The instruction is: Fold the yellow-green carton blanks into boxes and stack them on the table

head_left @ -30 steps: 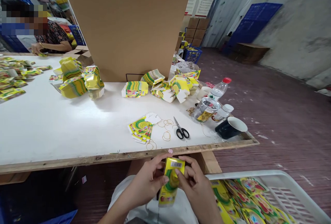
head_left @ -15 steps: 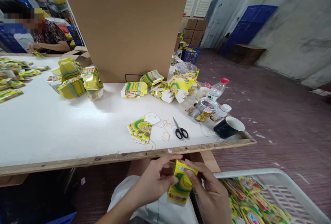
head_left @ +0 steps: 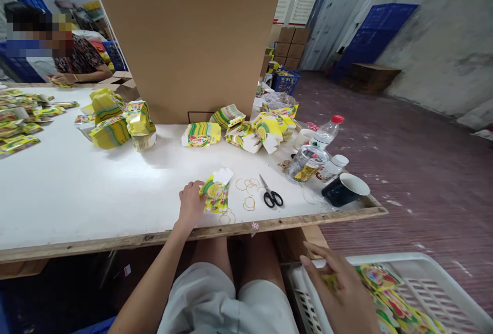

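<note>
My left hand [head_left: 191,203] is at the left edge of a small fanned pile of flattened yellow-and-green cartons [head_left: 217,192] on the table. Its fingers are closed on the edge of a carton, and the fingertips are partly hidden. My right hand [head_left: 342,290] is over the near left part of a white plastic basket [head_left: 414,256], with thumb and fingers apart. Yellow printed packaging shows beneath the fingers; whether it touches them is unclear. Yellow printed packs [head_left: 396,298] lie inside the basket.
Right of the pile lie rubber bands [head_left: 249,203] and black-handled scissors [head_left: 272,198]. A dark mug [head_left: 337,192], a jar [head_left: 307,164] and bottles line the table's right side. Carton stacks [head_left: 201,134] stand before a large cardboard panel [head_left: 188,41]. Another person [head_left: 82,59] sits far left.
My hands have parted: the left moved up to the flattened cartons on the table, the right moved to the basket. The small yellow box held between them is gone from above my lap.
</note>
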A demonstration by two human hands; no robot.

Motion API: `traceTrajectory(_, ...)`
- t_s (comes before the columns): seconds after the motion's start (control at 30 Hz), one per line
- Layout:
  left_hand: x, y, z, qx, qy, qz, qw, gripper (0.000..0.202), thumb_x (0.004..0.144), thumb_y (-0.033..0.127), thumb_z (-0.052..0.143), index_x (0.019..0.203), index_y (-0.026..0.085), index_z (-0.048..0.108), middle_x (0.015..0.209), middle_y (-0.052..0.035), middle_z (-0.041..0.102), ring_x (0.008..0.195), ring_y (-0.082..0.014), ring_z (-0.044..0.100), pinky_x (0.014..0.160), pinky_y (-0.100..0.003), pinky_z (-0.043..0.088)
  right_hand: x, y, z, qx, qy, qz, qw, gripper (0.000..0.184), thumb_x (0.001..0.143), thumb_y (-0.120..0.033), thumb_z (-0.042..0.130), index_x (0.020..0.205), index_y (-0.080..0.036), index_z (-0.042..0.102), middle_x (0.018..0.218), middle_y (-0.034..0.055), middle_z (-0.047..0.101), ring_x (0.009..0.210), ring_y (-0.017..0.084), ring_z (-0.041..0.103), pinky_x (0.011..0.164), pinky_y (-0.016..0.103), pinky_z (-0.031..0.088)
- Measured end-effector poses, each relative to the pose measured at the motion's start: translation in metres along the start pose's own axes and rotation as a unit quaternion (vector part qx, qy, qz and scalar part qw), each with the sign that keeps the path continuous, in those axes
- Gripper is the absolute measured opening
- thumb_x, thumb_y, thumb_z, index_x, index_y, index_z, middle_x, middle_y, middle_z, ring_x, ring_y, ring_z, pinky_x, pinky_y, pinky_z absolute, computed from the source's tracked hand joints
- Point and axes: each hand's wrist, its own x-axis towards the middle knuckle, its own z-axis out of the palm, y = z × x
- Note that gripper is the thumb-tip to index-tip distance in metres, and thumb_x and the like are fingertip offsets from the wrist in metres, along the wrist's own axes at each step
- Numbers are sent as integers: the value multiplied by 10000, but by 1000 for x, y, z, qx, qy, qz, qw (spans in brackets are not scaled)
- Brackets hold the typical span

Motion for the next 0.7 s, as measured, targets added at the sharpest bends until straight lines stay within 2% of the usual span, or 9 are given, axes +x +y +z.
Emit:
traceTrajectory(0.07, -14, 8, -10, -12, 3, 6, 1000, 190, 874, 146, 521, 1015, 202, 635, 989, -92, 731, 944, -282, 679, 860, -385, 483, 2, -22, 15, 57, -5, -10, 998, 307, 916, -509, 590, 1033, -260, 726, 959, 73, 733, 738, 232, 646, 624, 348, 514)
traceTrajectory(0.13, -34, 20, -18, -30, 3, 15, 999, 162, 918, 209, 492, 1008, 215, 626, 906, -63, 742, 817, -250, 693, 758, -332, 500, 3, -44, 26, 97, -11, -32, 995, 235, 950, -407, 583, 1095, -270, 707, 1060, 72, 727, 815, 222, 654, 665, 328, 522)
traceTrajectory(0.23, -73, 41, -21, -83, -22, 52, 995, 167, 946, 277, 490, 1039, 217, 615, 899, -40, 751, 782, -211, 705, 708, -274, 515, 2, -67, 41, 114, -9, -67, 991, 378, 963, -339, 577, 1337, -287, 591, 1388, 96, 605, 1023, 251, 639, 770, 357, 532)
traceTrajectory(0.3, -99, 53, -16, -196, -93, 104, 971, 172, 961, 298, 494, 1010, 202, 628, 900, -57, 750, 783, -201, 706, 699, -254, 523, -1, -75, 49, 127, -19, -72, 989, 506, 962, -332, 577, 1456, -289, 478, 1487, 109, 521, 1078, 264, 625, 820, 380, 532)
traceTrajectory(0.37, -118, 61, -9, -264, -144, 127, 945, 187, 975, 293, 491, 1022, 193, 642, 932, -71, 753, 813, -196, 706, 718, -246, 525, -5, -77, 54, 153, -45, -59, 985, 517, 964, -327, 571, 1467, -276, 459, 1394, 118, 589, 1001, 243, 649, 803, 363, 542)
traceTrajectory(0.43, -128, 65, -3, -290, -163, 128, 934, 199, 981, 286, 490, 1021, 182, 655, 937, -81, 753, 810, -192, 699, 725, -248, 519, -7, -75, 55, 180, -56, -31, 982, 444, 960, -330, 576, 1394, -251, 524, 1142, 94, 682, 832, 202, 654, 717, 315, 546)
traceTrajectory(0.53, -131, 68, -3, -334, -197, 106, 916, 219, 964, 334, 548, 987, 159, 677, 891, -89, 751, 779, -195, 682, 713, -259, 504, -9, -75, 51, 222, -21, 22, 974, 339, 946, -345, 604, 1263, -226, 583, 826, 10, 622, 624, 149, 566, 574, 249, 501)
traceTrajectory(0.6, -129, 70, -6, -411, -278, 77, 865, 295, 935, 409, 609, 1041, 148, 698, 927, -100, 759, 824, -210, 686, 753, -278, 508, -10, -79, 49, 259, 5, 49, 965, 299, 939, -346, 617, 1211, -226, 587, 797, -7, 594, 600, 135, 538, 549, 230, 483)
traceTrajectory(0.7, -127, 69, -8, -526, -389, 9, 756, 475, 865, 540, 678, 1146, 160, 725, 1020, -109, 767, 924, -235, 692, 857, -323, 501, -14, -87, 48, 307, 10, 67, 949, 259, 931, -347, 629, 1161, -231, 604, 868, 18, 627, 678, 146, 578, 567, 225, 487)
